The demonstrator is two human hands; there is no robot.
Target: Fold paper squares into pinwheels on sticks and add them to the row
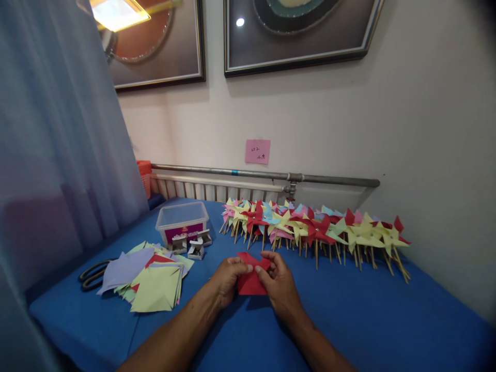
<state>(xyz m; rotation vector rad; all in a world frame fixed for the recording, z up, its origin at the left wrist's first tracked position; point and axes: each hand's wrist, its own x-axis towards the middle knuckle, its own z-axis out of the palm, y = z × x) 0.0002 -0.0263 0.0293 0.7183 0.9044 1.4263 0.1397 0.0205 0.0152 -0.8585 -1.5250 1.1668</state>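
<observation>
A red paper square [250,281], partly folded, is held between both my hands just above the blue table [368,315]. My left hand [228,279] pinches its left edge with thumb and fingers. The paper's right side and upper corner are gripped by my right hand [279,284]. Behind them, a long row of finished paper pinwheels [313,227] in red, yellow, blue and pink lies on wooden sticks along the wall.
A stack of coloured paper squares [151,281] lies at the left, with black scissors [93,274] beside it. A clear plastic tub [182,219] and small open boxes [191,245] stand behind the stack. An orange basket [144,175] sits in the corner by the curtain.
</observation>
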